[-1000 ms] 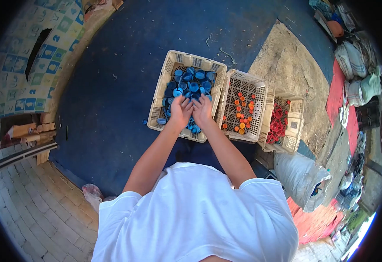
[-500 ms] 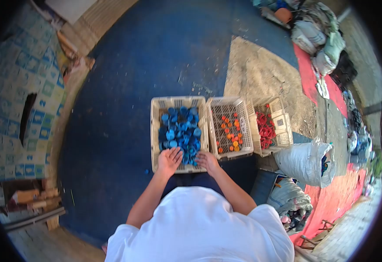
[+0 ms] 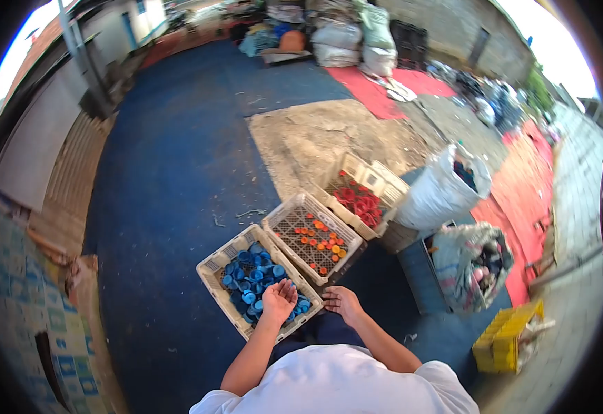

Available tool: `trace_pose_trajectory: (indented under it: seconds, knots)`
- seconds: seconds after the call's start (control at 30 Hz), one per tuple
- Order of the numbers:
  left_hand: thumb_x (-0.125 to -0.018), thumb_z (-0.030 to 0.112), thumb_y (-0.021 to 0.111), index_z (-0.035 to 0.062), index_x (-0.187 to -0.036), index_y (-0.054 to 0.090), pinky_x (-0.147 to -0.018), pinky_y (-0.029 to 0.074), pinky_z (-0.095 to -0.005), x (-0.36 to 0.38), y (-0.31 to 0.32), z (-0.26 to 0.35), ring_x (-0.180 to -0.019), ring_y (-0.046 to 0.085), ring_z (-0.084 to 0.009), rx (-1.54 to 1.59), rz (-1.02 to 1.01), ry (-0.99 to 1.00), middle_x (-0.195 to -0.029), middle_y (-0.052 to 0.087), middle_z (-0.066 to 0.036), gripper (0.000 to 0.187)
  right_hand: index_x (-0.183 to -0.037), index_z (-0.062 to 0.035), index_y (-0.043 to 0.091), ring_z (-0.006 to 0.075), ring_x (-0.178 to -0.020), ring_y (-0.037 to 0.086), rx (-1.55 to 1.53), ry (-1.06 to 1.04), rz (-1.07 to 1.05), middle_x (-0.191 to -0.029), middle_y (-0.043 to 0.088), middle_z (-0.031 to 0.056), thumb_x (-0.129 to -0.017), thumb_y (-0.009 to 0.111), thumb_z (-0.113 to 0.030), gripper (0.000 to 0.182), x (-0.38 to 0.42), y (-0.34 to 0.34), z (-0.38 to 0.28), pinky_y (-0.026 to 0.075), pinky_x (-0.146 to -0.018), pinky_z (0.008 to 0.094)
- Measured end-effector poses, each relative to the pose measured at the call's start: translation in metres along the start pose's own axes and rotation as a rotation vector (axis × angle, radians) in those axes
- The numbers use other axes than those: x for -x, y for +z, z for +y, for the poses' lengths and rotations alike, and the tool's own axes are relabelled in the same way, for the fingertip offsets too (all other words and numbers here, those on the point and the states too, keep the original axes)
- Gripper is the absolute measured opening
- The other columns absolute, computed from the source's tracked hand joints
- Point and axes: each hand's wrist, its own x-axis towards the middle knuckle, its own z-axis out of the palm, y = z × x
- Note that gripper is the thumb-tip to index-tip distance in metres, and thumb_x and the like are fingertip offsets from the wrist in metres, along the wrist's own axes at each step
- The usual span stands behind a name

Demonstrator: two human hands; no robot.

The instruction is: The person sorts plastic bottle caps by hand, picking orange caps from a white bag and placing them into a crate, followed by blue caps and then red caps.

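Observation:
A cream plastic crate [image 3: 210,270] full of blue bottle caps [image 3: 248,274] stands before my knees. My left hand [image 3: 279,299] hovers over the near part of these caps, palm up, with its fingers loosely curled and nothing visible in it. Just off the crate's right corner is my right hand [image 3: 341,304], fingers apart and holding nothing that I can see. Beside the blue caps, a second crate [image 3: 281,226] holds scattered orange caps [image 3: 320,225]. Farther right, red caps and rings [image 3: 359,200] lie in a third crate [image 3: 392,186].
A white sack [image 3: 439,190] and an open stuffed sack [image 3: 463,265] stand to my right, near a yellow crate [image 3: 500,339]. Blue sheeting [image 3: 170,179] covers the ground, with a bare tan patch [image 3: 315,134] ahead. Piled sacks [image 3: 336,45] line the back.
My view has swung to the right and upward, bringing in the far yard and the yellow crate. My right hand has moved off the blue caps to beyond the crate's edge.

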Motion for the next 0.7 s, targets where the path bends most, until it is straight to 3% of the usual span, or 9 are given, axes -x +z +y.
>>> trace_pose_trajectory:
  seconds: [0.03, 0.13, 0.17, 0.27, 0.4, 0.7]
  knots:
    - [-0.097, 0.023, 0.050, 0.0071, -0.111, 0.065, -0.087, 0.052, -0.0415, 0.008, 0.016, -0.007, -0.090, 0.065, -0.0248, -0.018, -0.017, -0.029, -0.099, 0.070, -0.005, 0.026, -0.118, -0.0063, 0.065, 0.0233, -0.091, 0.071, 0.001, -0.006, 0.035, -0.107, 0.070, 0.0100, -0.098, 0.056, -0.028, 0.030, 0.009, -0.006, -0.003, 0.055, -0.082, 0.0363]
    - [-0.099, 0.023, 0.046, 0.0052, -0.110, 0.065, -0.086, 0.050, -0.0403, 0.001, 0.027, -0.029, -0.088, 0.061, -0.0230, -0.042, -0.161, -0.160, -0.093, 0.067, -0.004, 0.028, -0.117, -0.0064, 0.065, 0.0222, -0.089, 0.070, -0.057, -0.050, 0.127, -0.106, 0.071, 0.0097, -0.098, 0.056, -0.027, 0.030, 0.021, -0.028, -0.001, 0.055, -0.082, 0.0359]
    - [-0.098, 0.023, 0.047, 0.0057, -0.108, 0.066, -0.082, 0.049, -0.0385, 0.004, 0.037, -0.039, -0.082, 0.058, -0.0214, -0.054, -0.086, -0.187, -0.084, 0.064, -0.002, 0.028, -0.116, -0.0065, 0.065, 0.0215, -0.088, 0.070, -0.073, -0.080, 0.142, -0.105, 0.071, 0.0092, -0.098, 0.056, -0.027, 0.029, 0.027, -0.034, -0.003, 0.055, -0.081, 0.0356]
    - [-0.095, 0.019, 0.051, 0.0068, -0.104, 0.068, -0.079, 0.051, -0.0389, -0.013, 0.034, -0.063, -0.079, 0.063, -0.0212, -0.098, -0.142, -0.305, -0.082, 0.065, -0.002, 0.023, -0.115, -0.0068, 0.066, 0.0213, -0.088, 0.070, -0.135, -0.135, 0.209, -0.104, 0.071, 0.0090, -0.098, 0.057, -0.027, 0.028, 0.035, -0.054, -0.010, 0.055, -0.081, 0.0351]
    - [-0.094, 0.020, 0.052, 0.0075, -0.100, 0.070, -0.075, 0.050, -0.0375, -0.027, 0.042, -0.086, -0.073, 0.060, -0.0192, -0.171, -0.065, -0.361, -0.079, 0.065, 0.000, 0.023, -0.111, -0.0078, 0.067, 0.0188, -0.083, 0.070, -0.158, -0.185, 0.314, -0.100, 0.072, 0.0079, -0.098, 0.058, -0.024, 0.023, 0.037, -0.076, -0.028, 0.055, -0.077, 0.0323]
    - [-0.095, 0.024, 0.049, 0.0106, -0.095, 0.070, -0.075, 0.048, -0.0367, -0.088, 0.117, -0.159, -0.075, 0.060, -0.0173, -0.300, 0.058, -0.319, -0.083, 0.066, 0.000, 0.025, -0.110, -0.0095, 0.069, 0.0161, -0.082, 0.068, -0.190, -0.218, 0.333, -0.100, 0.072, 0.0067, -0.097, 0.060, -0.023, 0.021, 0.005, -0.194, -0.066, 0.053, -0.076, 0.0307]
